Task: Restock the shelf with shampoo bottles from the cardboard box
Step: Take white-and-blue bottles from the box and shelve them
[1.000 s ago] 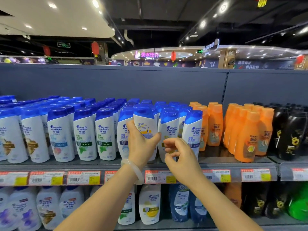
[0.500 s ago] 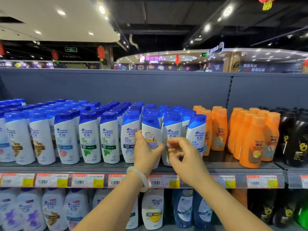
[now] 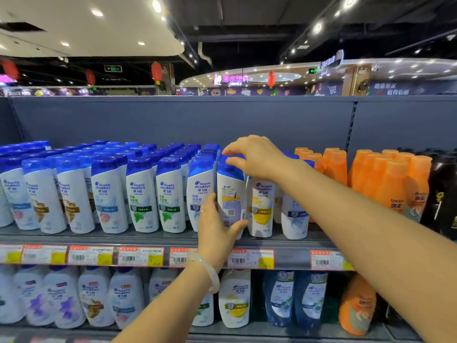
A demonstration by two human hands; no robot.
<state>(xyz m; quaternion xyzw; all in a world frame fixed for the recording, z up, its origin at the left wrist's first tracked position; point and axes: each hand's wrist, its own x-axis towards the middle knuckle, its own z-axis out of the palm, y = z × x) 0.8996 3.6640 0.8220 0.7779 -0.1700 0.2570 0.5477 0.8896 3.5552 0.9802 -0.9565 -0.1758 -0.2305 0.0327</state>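
A white shampoo bottle with a blue cap stands at the front of the grey shelf, its back label facing me. My left hand grips its lower part, thumb on the right side. My right hand reaches over from the right and pinches the blue cap from above. Rows of white, blue-capped shampoo bottles fill the shelf to the left and behind. The cardboard box is out of view.
Orange bottles and black bottles stand on the shelf to the right. Price tags line the shelf's front edge. A lower shelf holds larger white and dark blue bottles.
My right hand rose from beside the bottle's lower part to its cap. My left hand slid lower on the bottle, which now stands on the shelf. The camera moved closer.
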